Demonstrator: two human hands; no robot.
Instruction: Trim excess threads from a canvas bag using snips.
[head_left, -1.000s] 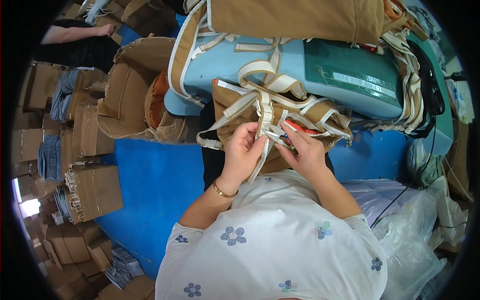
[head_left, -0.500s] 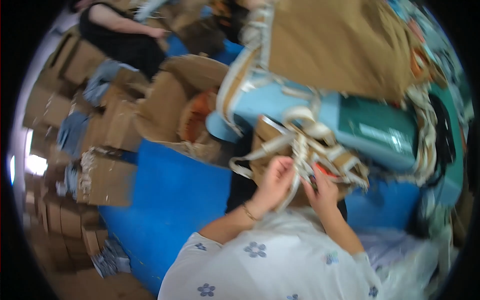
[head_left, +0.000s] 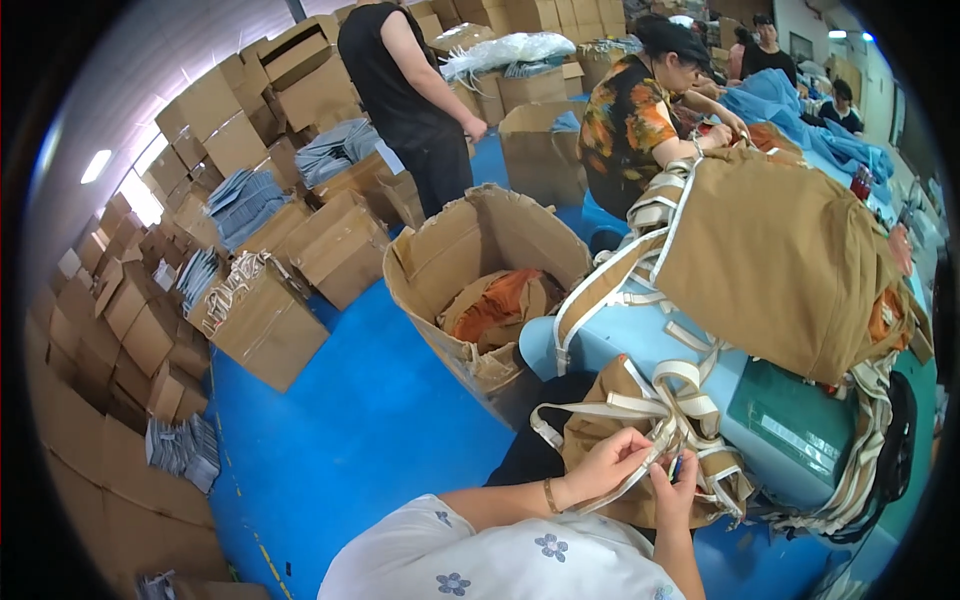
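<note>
Beside the near edge of the light-blue worktable (head_left: 640,335), a brown fabric bag (head_left: 592,438) is held, its white-edged strap (head_left: 630,484) pinched narrowly by the left hand (head_left: 608,466). A small blue-ended object (head_left: 678,467), mostly hidden, is gripped between the fingertips of the right hand (head_left: 675,494).

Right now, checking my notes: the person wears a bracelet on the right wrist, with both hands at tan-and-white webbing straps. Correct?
Wrong wrist: the head view shows the gold-toned bracelet on the left. The left hand and right hand are at the webbing straps.
</note>
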